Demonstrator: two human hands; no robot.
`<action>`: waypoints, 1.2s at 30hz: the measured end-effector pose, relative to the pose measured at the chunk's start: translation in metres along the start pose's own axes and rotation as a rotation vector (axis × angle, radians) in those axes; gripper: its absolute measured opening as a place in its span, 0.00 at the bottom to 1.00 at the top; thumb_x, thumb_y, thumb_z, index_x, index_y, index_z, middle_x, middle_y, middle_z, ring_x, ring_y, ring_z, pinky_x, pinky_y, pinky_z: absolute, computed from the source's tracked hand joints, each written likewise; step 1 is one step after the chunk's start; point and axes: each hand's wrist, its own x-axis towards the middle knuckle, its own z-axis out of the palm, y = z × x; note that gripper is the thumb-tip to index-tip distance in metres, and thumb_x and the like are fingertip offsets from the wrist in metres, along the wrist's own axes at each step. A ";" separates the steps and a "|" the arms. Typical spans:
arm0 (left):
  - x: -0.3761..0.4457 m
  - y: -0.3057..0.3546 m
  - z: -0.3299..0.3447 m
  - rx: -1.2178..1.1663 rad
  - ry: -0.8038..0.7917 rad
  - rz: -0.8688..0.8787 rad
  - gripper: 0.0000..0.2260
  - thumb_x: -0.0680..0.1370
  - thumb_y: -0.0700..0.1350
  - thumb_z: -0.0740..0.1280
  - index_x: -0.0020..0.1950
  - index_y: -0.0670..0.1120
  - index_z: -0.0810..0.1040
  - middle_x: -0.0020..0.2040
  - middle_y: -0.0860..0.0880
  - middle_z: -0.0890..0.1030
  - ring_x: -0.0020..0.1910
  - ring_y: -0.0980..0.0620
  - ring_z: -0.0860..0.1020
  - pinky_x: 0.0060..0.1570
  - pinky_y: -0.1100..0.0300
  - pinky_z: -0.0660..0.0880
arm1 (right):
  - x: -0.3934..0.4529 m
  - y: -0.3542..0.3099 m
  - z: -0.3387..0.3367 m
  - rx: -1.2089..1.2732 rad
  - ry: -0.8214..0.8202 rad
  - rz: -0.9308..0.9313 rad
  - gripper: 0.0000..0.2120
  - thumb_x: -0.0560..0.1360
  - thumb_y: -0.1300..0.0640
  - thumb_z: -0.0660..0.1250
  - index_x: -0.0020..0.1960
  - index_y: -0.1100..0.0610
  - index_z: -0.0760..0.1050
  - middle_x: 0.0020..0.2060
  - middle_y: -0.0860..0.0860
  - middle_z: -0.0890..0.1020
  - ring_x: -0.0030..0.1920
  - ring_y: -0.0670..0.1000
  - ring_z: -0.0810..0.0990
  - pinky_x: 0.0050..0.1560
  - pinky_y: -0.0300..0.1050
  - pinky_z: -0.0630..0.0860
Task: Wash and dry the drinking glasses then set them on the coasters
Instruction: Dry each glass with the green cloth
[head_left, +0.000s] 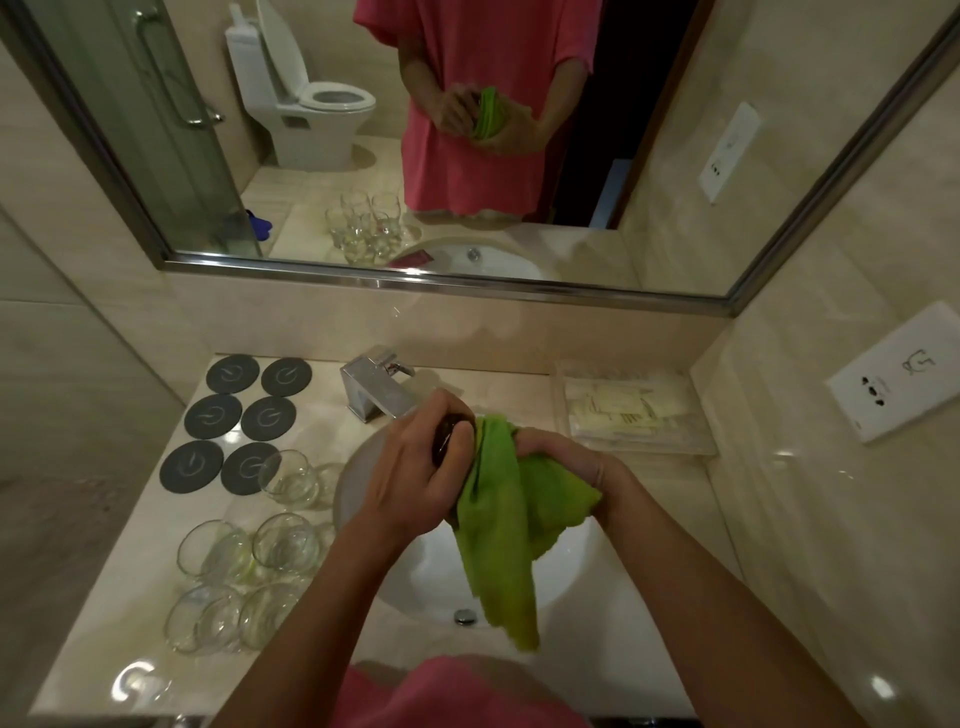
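- the left hand (415, 467) curls its grip round a glass (451, 435) held over the sink (566, 571); the glass is mostly hidden by fingers.
- the right hand (563, 454) bunches its grip on a green cloth (509, 530), which touches the glass and hangs down over the basin.
- five more glasses (288, 543) stand on the surface (130, 623) left of the sink.
- six dark round coasters (213, 415) lie in pairs behind the glasses, all bare.
- a chrome tap (374, 387) stands behind the hands.
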 end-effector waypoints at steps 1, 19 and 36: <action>-0.001 -0.002 0.000 0.006 -0.017 0.018 0.12 0.80 0.47 0.58 0.45 0.40 0.75 0.36 0.52 0.75 0.34 0.56 0.72 0.37 0.61 0.67 | 0.000 0.004 0.000 0.075 0.025 -0.023 0.15 0.52 0.50 0.73 0.36 0.55 0.87 0.36 0.54 0.86 0.36 0.52 0.86 0.38 0.43 0.83; -0.001 -0.010 0.005 -0.042 0.030 -0.075 0.13 0.82 0.47 0.54 0.46 0.41 0.73 0.36 0.51 0.74 0.34 0.56 0.71 0.37 0.64 0.67 | -0.021 -0.019 0.014 -0.741 0.139 -0.297 0.21 0.69 0.63 0.78 0.55 0.48 0.75 0.48 0.47 0.83 0.47 0.46 0.83 0.47 0.42 0.81; 0.002 -0.008 0.014 -0.751 0.093 -0.853 0.23 0.82 0.58 0.60 0.61 0.39 0.76 0.54 0.39 0.83 0.54 0.42 0.81 0.54 0.47 0.80 | 0.008 0.037 0.021 -0.343 0.609 -0.867 0.35 0.69 0.58 0.79 0.73 0.57 0.70 0.64 0.46 0.80 0.64 0.45 0.79 0.62 0.39 0.76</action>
